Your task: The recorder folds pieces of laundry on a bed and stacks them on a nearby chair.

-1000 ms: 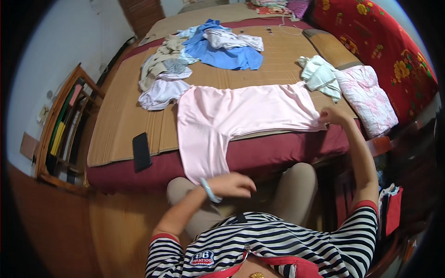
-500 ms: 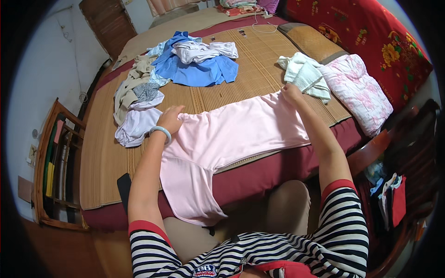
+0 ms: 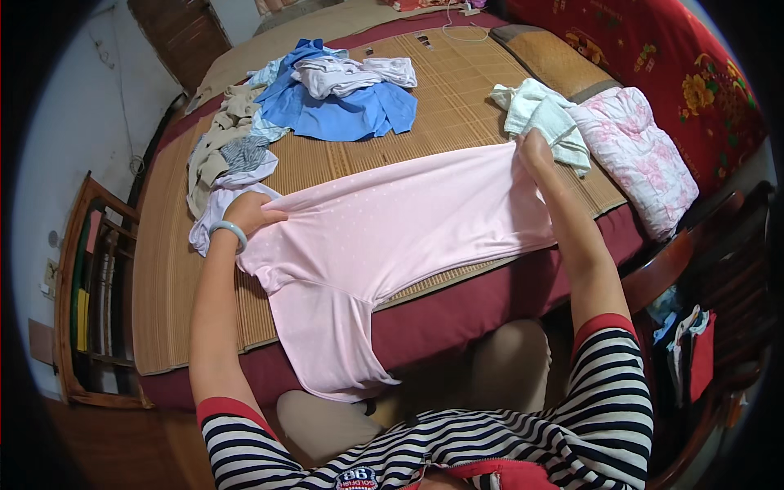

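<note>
A pale pink garment with short sleeves, seemingly a shirt (image 3: 392, 216), stretches sideways across the near edge of the bed. Its far edge is pulled fairly straight between my hands, and a sleeve hangs over the front edge toward my knees. My left hand (image 3: 245, 214), with a pale bangle at the wrist, is closed on the cloth at the left end. At the right end my right hand (image 3: 532, 153) pinches the far corner, close beside a folded pale green cloth (image 3: 555, 122). Both sets of fingertips are partly hidden.
Beige, grey and white clothes (image 3: 233, 151) lie along the left of the woven mat (image 3: 457, 90). A blue shirt (image 3: 351, 114) with white clothing on top is farther back. At right are a pink-and-white pillow (image 3: 641, 159) and a wooden chair (image 3: 661, 261); a wooden frame (image 3: 90, 302) stands left.
My left hand has moved left along with the pink shirt's left end, and my right hand slightly right and up. The cloth between them is more spread and taut.
</note>
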Demonstrator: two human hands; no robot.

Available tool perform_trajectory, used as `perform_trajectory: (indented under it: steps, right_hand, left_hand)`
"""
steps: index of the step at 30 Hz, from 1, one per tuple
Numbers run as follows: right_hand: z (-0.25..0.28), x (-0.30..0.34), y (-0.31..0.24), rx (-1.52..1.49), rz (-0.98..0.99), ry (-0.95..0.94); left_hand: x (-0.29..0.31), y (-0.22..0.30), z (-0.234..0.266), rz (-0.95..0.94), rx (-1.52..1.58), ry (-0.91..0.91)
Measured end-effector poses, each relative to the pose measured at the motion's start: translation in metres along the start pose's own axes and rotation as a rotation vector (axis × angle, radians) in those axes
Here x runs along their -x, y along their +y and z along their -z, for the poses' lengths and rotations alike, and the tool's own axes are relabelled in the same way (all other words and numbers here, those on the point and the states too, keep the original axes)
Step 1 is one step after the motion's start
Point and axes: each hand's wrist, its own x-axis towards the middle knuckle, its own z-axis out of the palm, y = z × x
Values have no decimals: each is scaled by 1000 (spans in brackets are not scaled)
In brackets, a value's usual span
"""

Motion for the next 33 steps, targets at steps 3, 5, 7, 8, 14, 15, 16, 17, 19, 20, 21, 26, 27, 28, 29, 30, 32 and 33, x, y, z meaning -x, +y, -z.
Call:
perform_trajectory:
  steps: [3, 5, 7, 8, 14, 15, 16, 17, 19, 20, 21, 26, 27, 28, 29, 30, 32, 33]
  right_hand:
    - [-4, -1, 2, 11, 42, 17]
    - [-4, -4, 5, -6, 71, 30]
    - [-6, 0, -1, -23, 100, 35]
    - [-6, 4, -2, -72, 136, 12]
    - [-10, 3, -8, -154, 228, 204]
    - [-11, 5, -9, -184, 291, 298]
    - [-13, 5, -10, -191, 481, 306]
    - [-21, 41, -45, -241, 551, 172]
    - [-40, 91, -70, -398, 745, 20]
    - [-38, 130, -98, -548, 724, -283]
    - [-35, 157, -110, -684, 681, -643]
    - [-31, 216, -106, -198, 1065, -252]
    - [-21, 197, -98, 94, 1246, -195]
    - [-17, 182, -88, 47, 983, -245]
    - [-29, 147, -57, 73, 808, -271]
    - [-19, 135, -48, 209, 736, -235]
    - [-7, 112, -14, 258, 530, -193]
    - [-1, 105, -2, 260, 472, -207]
  left_hand:
    - [3, -12, 2, 123, 56, -54]
    - [4, -18, 2, 101, -18, -37]
    - [8, -16, 2, 154, -9, -21]
    - [10, -15, 2, 199, 1, -6]
    - [10, -26, -28, 217, -184, 119]
    - [12, -21, -32, 201, -183, 119]
    - [13, -9, -36, 140, -318, 246]
    - [28, -9, -36, 122, -473, 364]
    - [24, 28, -51, 51, -348, 370]
    - [36, 38, -62, -51, -249, 411]
    - [37, 56, -79, -56, -203, 386]
    - [54, 110, -109, 207, -216, 112]
    - [57, 98, -106, 221, -219, 115]
    - [57, 85, -105, 317, -206, 119]
    - [54, 76, -106, 396, -190, 122]
    - [63, 41, -113, 432, -210, 202]
    - [67, 19, -115, 408, -259, 222]
    - [70, 11, -114, 372, -310, 240]
